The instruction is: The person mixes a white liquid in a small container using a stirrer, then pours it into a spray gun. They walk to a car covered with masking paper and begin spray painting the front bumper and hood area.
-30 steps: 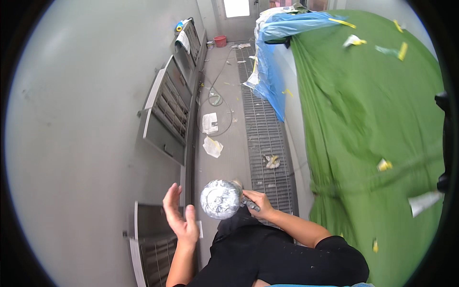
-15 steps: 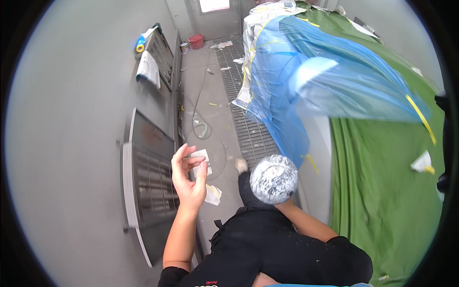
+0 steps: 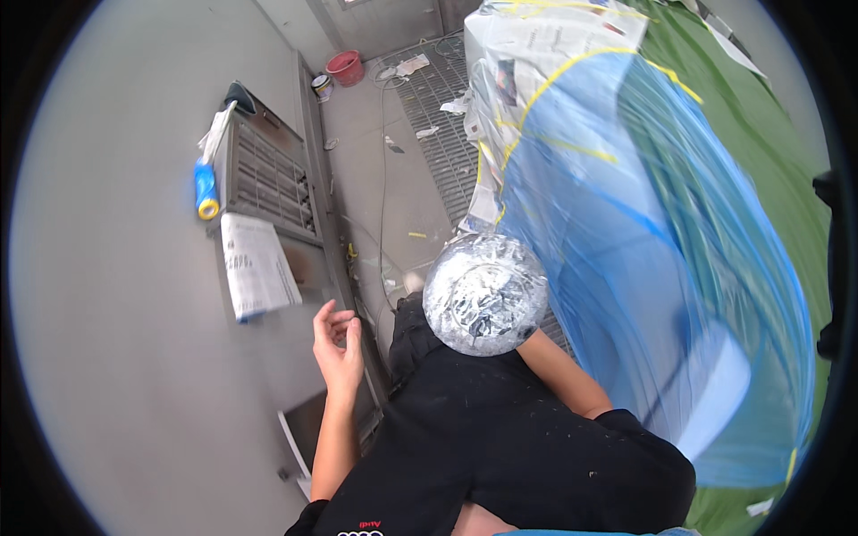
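Observation:
My right hand (image 3: 533,347) is mostly hidden beneath a round, crinkled silver thing (image 3: 485,295) that looks covered in foil. It is held up in front of my body; its underside and my right fingers cannot be seen. My left hand (image 3: 338,347) hovers to the left of it, holding nothing, its fingers loosely bent and apart from the thumb. Off to the right, blue plastic sheeting (image 3: 617,259) drapes over a large covered shape, with yellow tape (image 3: 572,71) and printed paper (image 3: 559,36) along its far end.
On the left wall are a vent grille (image 3: 268,183), a blue roll with a yellow end (image 3: 206,189) and a hanging printed sheet (image 3: 255,266). A hose (image 3: 382,179) trails along the floor beside a metal grating (image 3: 433,112). A red bucket (image 3: 345,68) and a can (image 3: 322,87) stand farther off. Green cloth (image 3: 715,89) lies behind the sheeting.
I have moved forward along the walkway, so the wall grille and blue sheeting are nearer. The foil-covered thing, still in my right hand, appears larger and farther left. My left hand stays free.

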The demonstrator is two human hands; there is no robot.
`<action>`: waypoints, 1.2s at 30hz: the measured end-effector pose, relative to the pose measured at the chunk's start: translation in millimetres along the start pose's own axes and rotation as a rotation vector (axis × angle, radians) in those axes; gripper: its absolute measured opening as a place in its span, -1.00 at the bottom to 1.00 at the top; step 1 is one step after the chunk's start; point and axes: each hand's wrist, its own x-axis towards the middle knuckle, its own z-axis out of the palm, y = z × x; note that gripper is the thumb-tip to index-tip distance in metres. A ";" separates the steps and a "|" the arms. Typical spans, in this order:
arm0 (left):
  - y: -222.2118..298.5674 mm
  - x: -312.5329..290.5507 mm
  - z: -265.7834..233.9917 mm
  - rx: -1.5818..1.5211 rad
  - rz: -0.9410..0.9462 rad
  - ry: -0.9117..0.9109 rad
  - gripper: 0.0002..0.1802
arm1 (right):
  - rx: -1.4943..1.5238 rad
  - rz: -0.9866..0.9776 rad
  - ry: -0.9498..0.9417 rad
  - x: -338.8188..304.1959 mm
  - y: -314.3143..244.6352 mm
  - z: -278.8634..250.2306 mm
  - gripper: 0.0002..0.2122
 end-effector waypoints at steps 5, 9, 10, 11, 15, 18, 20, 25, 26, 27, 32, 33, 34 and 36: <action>0.0 216.3 55.3 -0.045 0.117 0.021 -0.49 | 0.620 0.324 0.115 142.1 80.7 63.4 -0.65; 37.0 408.0 92.2 -0.025 0.197 -0.052 -0.52 | 1.154 0.658 0.162 278.5 134.0 103.1 -0.64; 46.8 449.8 105.6 -0.004 0.189 -0.102 -0.51 | 0.999 0.585 0.121 305.7 148.1 107.9 -0.65; 57.0 487.5 123.1 -0.015 0.204 -0.148 -0.51 | 0.749 0.514 0.066 333.9 164.3 111.0 -0.65; 58.9 644.8 189.5 0.026 0.258 -0.313 -0.50 | 0.129 0.344 -0.016 448.6 245.7 141.1 -0.67; 16.5 762.8 245.4 0.207 0.285 -0.401 -0.49 | 0.082 0.354 0.013 533.6 326.9 166.9 -0.68; -40.3 829.9 273.5 0.323 0.321 -0.391 -0.47 | 0.194 0.169 0.018 595.6 387.8 185.1 -0.62; -195.4 967.9 305.1 0.328 -0.029 -0.451 -0.56 | 0.427 0.313 0.028 762.8 513.5 206.8 -0.55; -226.8 991.7 299.8 0.298 -0.124 -0.514 -0.61 | 0.412 0.315 0.050 792.1 529.6 209.1 -0.55; -252.1 1015.6 296.6 0.410 -0.114 -0.549 -0.65 | 0.391 0.324 0.089 823.4 543.5 212.1 -0.55; -335.7 1165.5 317.2 0.827 -0.270 -0.692 -0.74 | 0.102 0.202 0.234 977.6 633.3 196.5 -0.60; -345.0 1197.2 354.3 0.850 -0.314 -0.698 -0.72 | 0.076 0.177 0.249 1006.4 655.3 179.0 -0.61; -340.2 1243.3 372.8 0.915 -0.350 -0.724 -0.71 | 0.018 0.170 0.284 1030.6 668.5 174.1 -0.61; -318.9 1358.0 455.4 1.034 -0.090 -0.850 -0.69 | -0.099 0.163 0.353 1081.4 693.0 163.0 -0.60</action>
